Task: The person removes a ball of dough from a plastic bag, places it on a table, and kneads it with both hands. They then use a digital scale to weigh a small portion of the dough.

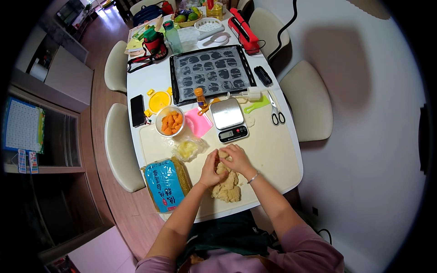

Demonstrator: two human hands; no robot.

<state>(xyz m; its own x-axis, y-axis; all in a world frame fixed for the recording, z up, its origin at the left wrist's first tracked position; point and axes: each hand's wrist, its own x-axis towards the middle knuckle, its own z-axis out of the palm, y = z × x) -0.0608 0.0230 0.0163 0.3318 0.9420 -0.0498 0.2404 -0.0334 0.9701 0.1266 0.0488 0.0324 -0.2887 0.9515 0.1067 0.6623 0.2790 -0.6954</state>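
A crumbly lump of pale yellow dough lies on the cream mat near the table's front edge. My left hand curls against its left upper side, fingers closed on the dough. From the right, my right hand closes on the dough's far end, its fingertips close to those of the left. Part of the dough is hidden by the hands. Just beyond them sits a kitchen scale with a bare steel plate. A crumpled clear bag with something pale yellow lies left of the hands.
A blue-labelled package stands at the near left. Behind it are a tub of orange pieces, a pink square, a phone and a small orange-brown bottle. Scissors lie right; a paper-lined baking tray fills the middle.
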